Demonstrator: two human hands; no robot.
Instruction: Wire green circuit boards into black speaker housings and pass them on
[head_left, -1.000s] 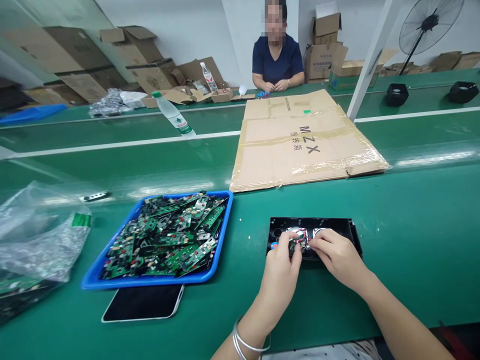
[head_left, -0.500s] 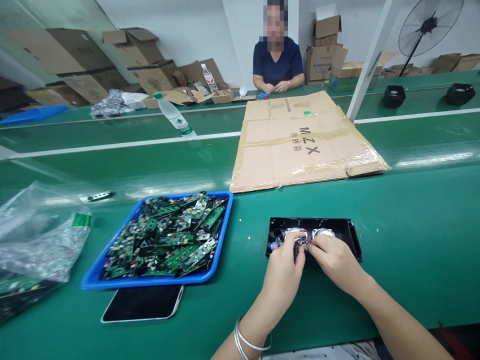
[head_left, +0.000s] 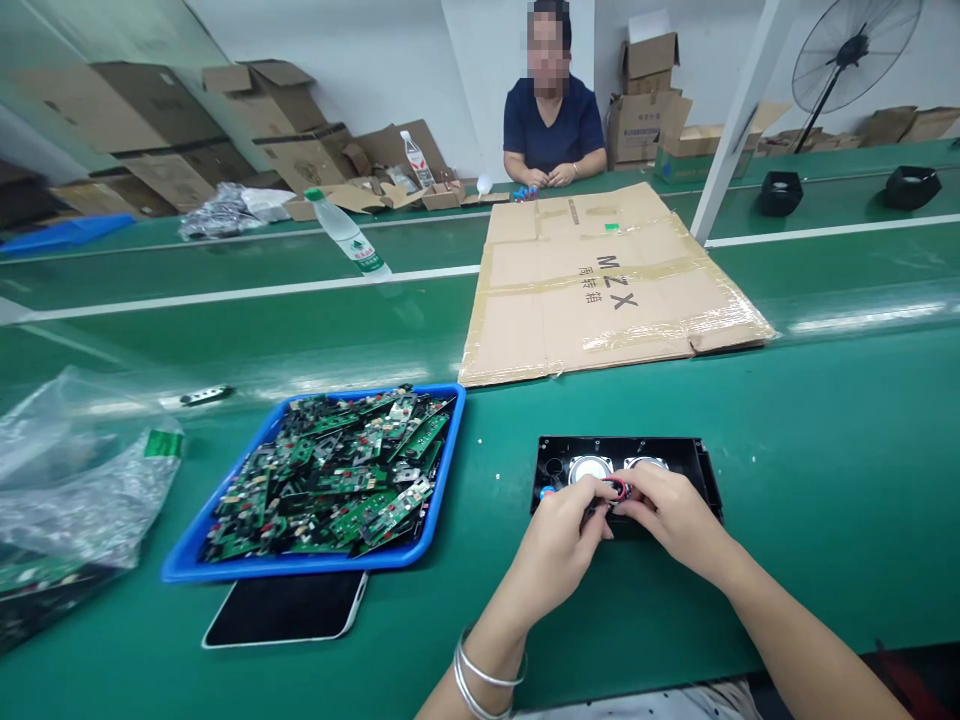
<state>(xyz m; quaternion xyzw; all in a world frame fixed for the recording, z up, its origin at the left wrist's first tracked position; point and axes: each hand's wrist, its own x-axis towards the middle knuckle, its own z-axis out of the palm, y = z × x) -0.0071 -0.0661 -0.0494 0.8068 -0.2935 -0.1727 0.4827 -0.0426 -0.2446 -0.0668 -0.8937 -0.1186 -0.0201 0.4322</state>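
Where hands [head_left: 615, 525] meet, blue tray [head_left: 442, 470] leftward.

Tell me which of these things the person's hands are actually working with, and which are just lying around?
In hand:
left hand and right hand, fingertips meeting over the black housing
its silver speaker
red wires between the fingertips

Lying about:
blue tray of green circuit boards
phone
plastic bag
flattened cardboard
water bottle

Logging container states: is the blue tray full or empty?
Full: the blue tray is heaped with green circuit boards up to its rim.
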